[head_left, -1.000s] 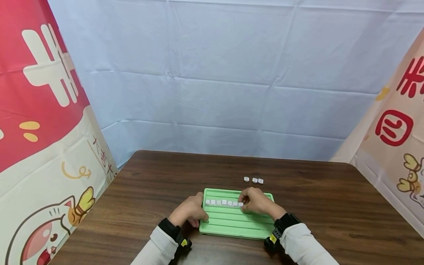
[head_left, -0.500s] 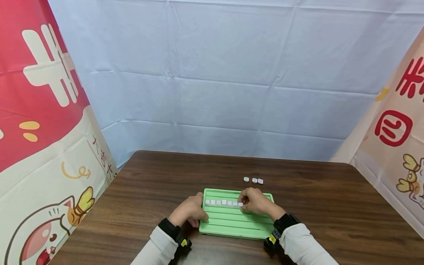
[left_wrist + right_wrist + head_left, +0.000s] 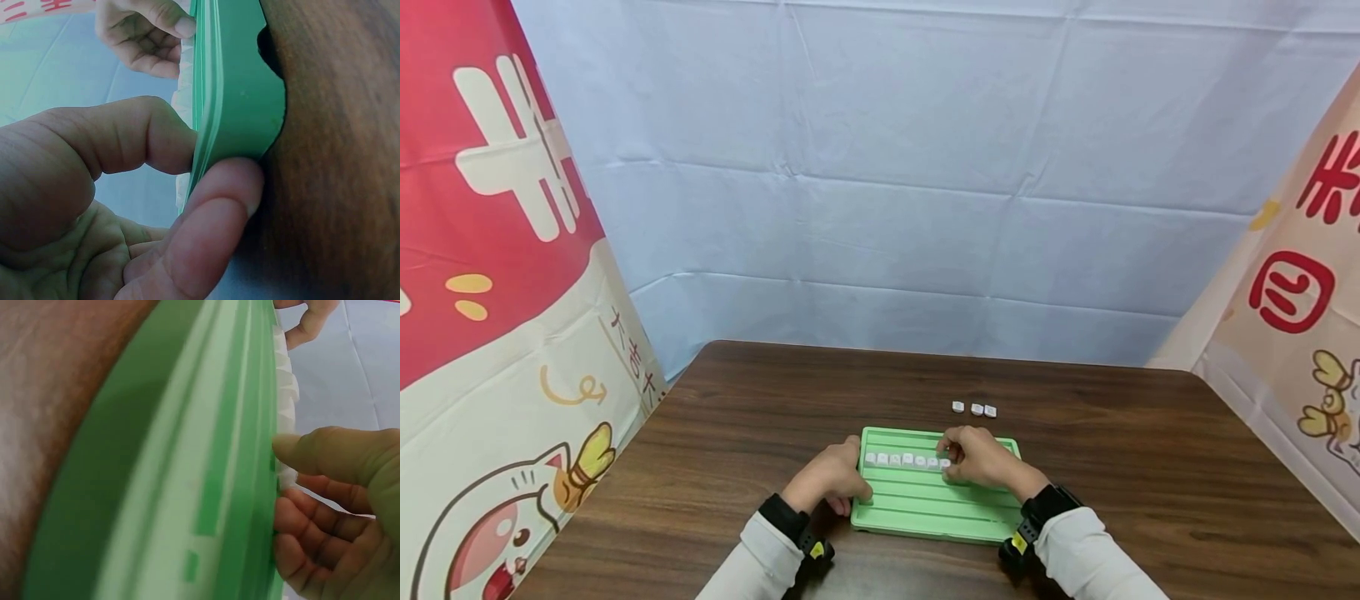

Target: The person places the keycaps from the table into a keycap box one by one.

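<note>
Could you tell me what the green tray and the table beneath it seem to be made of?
The green tray looks like moulded plastic: uniform colour, smooth matte ridges, rounded edges. The table looks like dark wood or wood-grain laminate; streaky grain shows, but which cannot be told.

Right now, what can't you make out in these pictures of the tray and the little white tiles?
- Markings on the white tiles: too small in the head view.
- The row's right end: hidden under the right hand.
- Three loose tiles: too small to read.
- The green tray: blurred in the right wrist view.
</note>
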The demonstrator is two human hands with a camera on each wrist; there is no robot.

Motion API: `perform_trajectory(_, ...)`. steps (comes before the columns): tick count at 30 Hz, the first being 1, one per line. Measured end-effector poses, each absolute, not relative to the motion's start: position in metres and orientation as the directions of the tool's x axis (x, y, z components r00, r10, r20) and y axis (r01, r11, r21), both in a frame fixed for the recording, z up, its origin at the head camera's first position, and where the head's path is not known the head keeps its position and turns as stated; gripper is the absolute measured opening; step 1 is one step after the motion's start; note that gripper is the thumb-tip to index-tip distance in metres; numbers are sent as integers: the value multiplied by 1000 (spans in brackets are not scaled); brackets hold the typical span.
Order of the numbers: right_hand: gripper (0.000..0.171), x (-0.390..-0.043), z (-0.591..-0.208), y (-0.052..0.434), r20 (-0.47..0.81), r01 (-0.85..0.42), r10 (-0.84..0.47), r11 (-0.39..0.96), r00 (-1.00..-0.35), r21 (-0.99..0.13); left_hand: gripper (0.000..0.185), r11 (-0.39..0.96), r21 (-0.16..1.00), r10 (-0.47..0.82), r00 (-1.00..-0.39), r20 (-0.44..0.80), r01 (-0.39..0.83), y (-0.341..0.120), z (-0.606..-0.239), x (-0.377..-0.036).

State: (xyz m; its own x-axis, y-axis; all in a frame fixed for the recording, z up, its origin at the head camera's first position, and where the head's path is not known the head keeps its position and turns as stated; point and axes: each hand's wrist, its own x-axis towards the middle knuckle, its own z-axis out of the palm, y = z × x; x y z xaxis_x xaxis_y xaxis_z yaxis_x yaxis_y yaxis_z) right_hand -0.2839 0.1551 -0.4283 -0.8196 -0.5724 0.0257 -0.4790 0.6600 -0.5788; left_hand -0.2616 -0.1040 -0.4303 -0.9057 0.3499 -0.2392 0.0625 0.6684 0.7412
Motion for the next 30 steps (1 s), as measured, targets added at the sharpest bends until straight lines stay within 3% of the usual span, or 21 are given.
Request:
perform_trajectory(16,29,-290,-400,165,56,-538,-578,715,-814,-446,54,661,748,353,-907,-229,69,-104,-430,-262)
perform_trajectory(30,26,-289,-397,166,56,-545,-580,723,-813,-425,59,665,744,358,-902,-242,65,-105,-428,-260)
